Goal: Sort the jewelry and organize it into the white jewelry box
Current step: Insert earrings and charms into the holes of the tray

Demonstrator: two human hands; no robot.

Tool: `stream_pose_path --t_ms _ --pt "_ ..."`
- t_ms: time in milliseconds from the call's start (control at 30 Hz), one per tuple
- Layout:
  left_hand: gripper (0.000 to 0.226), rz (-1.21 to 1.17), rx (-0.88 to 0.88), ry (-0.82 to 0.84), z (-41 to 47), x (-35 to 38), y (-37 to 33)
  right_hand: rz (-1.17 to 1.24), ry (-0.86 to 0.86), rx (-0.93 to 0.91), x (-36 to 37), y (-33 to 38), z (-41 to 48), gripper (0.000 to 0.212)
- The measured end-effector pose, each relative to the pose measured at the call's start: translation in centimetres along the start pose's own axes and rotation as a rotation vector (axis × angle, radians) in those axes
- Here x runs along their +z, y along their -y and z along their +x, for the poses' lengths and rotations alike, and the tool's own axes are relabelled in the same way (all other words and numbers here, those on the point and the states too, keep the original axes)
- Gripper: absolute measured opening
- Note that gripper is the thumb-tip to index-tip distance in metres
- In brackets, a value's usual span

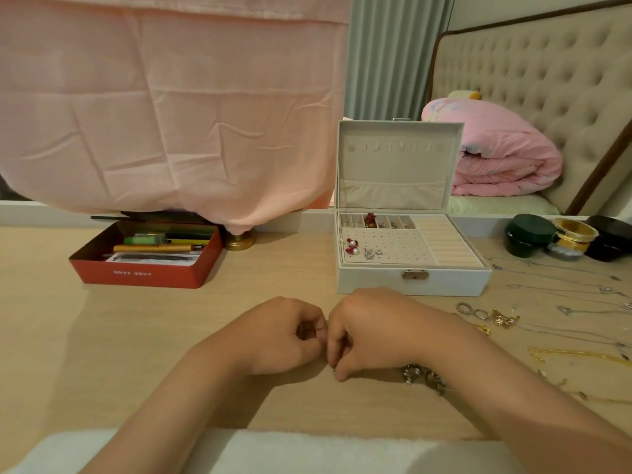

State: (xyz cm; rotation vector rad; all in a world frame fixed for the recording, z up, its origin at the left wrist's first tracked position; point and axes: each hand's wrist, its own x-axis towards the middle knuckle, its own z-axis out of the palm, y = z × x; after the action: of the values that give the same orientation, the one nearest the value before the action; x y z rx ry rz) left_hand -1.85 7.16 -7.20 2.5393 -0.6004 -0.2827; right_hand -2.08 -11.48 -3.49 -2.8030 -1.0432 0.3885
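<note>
The white jewelry box (444, 280) stands open on the desk, lid upright. Red-and-pearl earrings (352, 246) and small silver studs (371, 252) sit on its perforated panel. My left hand (290, 333) and my right hand (369, 331) meet in front of the box, fingers curled and fingertips together. Both pinch a tiny piece of jewelry (333, 368), mostly hidden by the fingers. A silver crystal earring (422, 376) lies under my right wrist. Rings (473, 311), a gold butterfly piece (504, 318) and several thin chains (564, 285) lie on the right.
A red tin (143, 271) with pens sits at the left. A pink cloth (164, 114) hangs over something behind it. Dark round pots (528, 236) and gold bangles (574, 234) stand at the far right. A white towel (307, 453) lies along the desk's near edge.
</note>
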Motion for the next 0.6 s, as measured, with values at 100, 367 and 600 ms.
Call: stream_pose_path --t_ms 100,367,600 --pt "0.009 -0.044 -0.002 -0.025 0.0 0.2 0.2 0.005 -0.01 -0.017 0.2 -0.3 0.0 0.016" --pt "0.015 -0.418 -0.144 -0.293 0.6 1.1 -0.5 0.52 -0.235 0.074 -0.3 -3.0 0.2 0.005" --pt "0.016 -1.175 -0.192 -0.279 0.9 1.5 -2.2 0.756 -0.46 0.065 -0.3 -4.1 0.6 0.006"
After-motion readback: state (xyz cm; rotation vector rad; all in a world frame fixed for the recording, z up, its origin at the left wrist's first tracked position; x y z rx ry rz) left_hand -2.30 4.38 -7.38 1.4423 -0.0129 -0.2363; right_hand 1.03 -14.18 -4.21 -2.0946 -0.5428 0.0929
